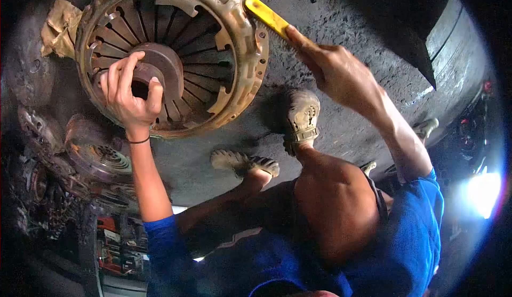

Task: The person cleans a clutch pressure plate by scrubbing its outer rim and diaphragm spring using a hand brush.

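A large round clutch pressure plate (249, 65) with a rusty rim and dark radial spring fingers lies on the floor. My left hand (128, 91) is at its middle, with thumb and fingers curled over the dark central ring (169, 68). The ring's hole shows partly beneath my palm. In my right hand (341, 75), closed around its near end, is a long yellow tool (265, 17) with a rounded tip. That tip is at the plate's upper right rim. The tool's underside is hidden, so I cannot see bristles or a blade.
Crumpled brown paper (61, 28) touches the plate's left side. Another round metal part (98, 155) and dirty machine pieces lie at the left. My shoes (303, 113) stand on the dark, rough floor (346, 19) below the plate. A bright light (484, 194) shines at the right.
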